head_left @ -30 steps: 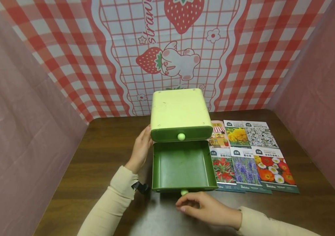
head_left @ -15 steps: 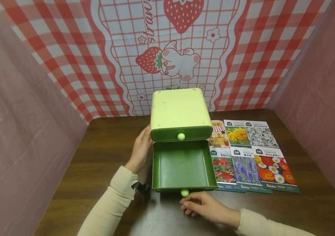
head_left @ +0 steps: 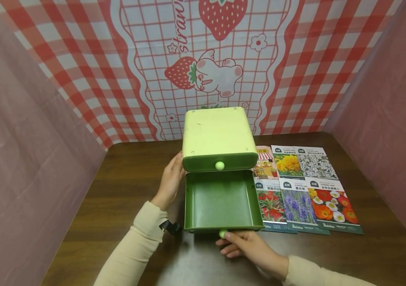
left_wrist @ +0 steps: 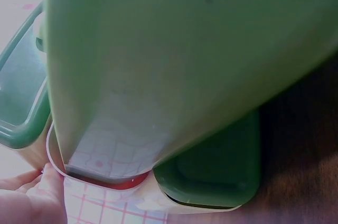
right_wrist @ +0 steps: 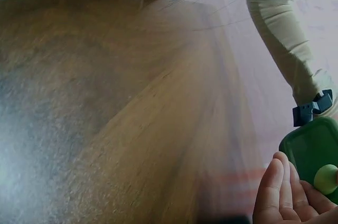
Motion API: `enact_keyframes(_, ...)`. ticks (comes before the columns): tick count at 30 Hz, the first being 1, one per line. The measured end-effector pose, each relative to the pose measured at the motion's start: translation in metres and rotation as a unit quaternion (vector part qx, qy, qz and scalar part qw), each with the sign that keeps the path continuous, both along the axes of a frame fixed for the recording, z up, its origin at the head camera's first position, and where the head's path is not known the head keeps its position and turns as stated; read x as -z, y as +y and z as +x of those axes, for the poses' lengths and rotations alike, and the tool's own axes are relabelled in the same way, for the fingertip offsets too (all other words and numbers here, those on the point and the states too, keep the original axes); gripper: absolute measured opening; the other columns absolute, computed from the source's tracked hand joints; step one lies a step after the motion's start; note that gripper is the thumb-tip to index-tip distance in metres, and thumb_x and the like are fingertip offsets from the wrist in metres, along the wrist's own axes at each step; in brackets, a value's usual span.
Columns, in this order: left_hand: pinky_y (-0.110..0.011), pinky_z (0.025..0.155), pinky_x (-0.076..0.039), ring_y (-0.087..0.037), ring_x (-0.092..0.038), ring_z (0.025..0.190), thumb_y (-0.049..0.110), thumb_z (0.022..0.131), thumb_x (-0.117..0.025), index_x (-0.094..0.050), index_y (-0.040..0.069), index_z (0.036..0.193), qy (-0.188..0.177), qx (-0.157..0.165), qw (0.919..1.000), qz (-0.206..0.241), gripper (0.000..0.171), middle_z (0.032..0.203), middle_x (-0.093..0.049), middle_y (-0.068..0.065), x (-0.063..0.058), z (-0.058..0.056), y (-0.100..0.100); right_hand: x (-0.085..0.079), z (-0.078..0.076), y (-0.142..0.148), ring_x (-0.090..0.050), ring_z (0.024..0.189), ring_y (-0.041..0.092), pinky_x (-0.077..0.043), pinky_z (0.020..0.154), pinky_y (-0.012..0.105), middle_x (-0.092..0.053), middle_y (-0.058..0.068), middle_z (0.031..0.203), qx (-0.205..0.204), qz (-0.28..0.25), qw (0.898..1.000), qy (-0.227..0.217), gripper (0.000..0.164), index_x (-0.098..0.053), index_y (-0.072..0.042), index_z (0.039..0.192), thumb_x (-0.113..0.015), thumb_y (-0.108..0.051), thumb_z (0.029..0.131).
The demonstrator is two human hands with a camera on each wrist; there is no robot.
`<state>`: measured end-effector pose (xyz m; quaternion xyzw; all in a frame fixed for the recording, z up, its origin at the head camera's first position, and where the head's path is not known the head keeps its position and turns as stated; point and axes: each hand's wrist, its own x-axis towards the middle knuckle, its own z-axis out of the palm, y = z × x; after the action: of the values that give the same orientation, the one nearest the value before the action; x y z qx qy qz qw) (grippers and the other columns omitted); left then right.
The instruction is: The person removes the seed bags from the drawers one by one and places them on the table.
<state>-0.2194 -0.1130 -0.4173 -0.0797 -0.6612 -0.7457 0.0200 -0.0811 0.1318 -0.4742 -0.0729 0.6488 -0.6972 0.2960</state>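
Observation:
A small pale-yellow cabinet [head_left: 218, 131] with green drawers stands on the table. Its middle drawer [head_left: 222, 200] is pulled far out and shows a bare green inside. Above it the top drawer [head_left: 203, 163] is pushed in; the bottom drawer [left_wrist: 211, 171] also sits in, as the left wrist view shows. My left hand [head_left: 170, 180] rests against the cabinet's left side, its fingertips partly hidden behind it. At the front, my right hand [head_left: 249, 246] pinches the round light-green knob [head_left: 223, 233] of the pulled-out drawer, thumb on it, other fingers loosely spread below.
Right of the cabinet lie several flower seed packets [head_left: 299, 202] in two rows, some overlapping. A checked strawberry cloth [head_left: 220, 59] hangs behind the table [head_left: 117, 190], and pink cloth [head_left: 27, 139] closes off both sides. A black wrist strap [head_left: 170, 227] is on the left wrist.
My right hand drew slightly off the knob, then came back, its thumb now on the knob. The left hand, cabinet and drawers have not moved.

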Motion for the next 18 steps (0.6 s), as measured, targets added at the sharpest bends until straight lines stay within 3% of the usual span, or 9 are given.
enact_keyframes(8,-0.039,0.117,-0.038,-0.028,-0.038,0.144,0.045,0.105,-0.038,-0.034,0.004,0.151,-0.004,-0.002,1.0,-0.006,0.062,0.158,-0.034,-0.012,0.0,0.001,0.0,-0.003,0.0,-0.001,-0.072,0.087,0.011,-0.062,0.082,0.031,-0.071,0.022,0.113,0.014,-0.018,1.0,-0.001,0.054,-0.05,0.018,0.128,-0.055,-0.028,0.101)
enact_keyframes(18,-0.04,0.118,-0.036,-0.028,-0.036,0.145,0.05,0.103,-0.038,-0.033,0.005,0.152,-0.004,-0.002,0.9998,-0.018,0.066,0.159,-0.033,-0.012,0.001,0.0,-0.001,-0.022,-0.008,-0.004,-0.073,0.083,0.012,-0.062,0.08,0.031,-0.074,0.017,0.107,0.05,-0.003,0.998,-0.023,0.051,-0.059,0.012,0.124,-0.053,-0.034,0.101)
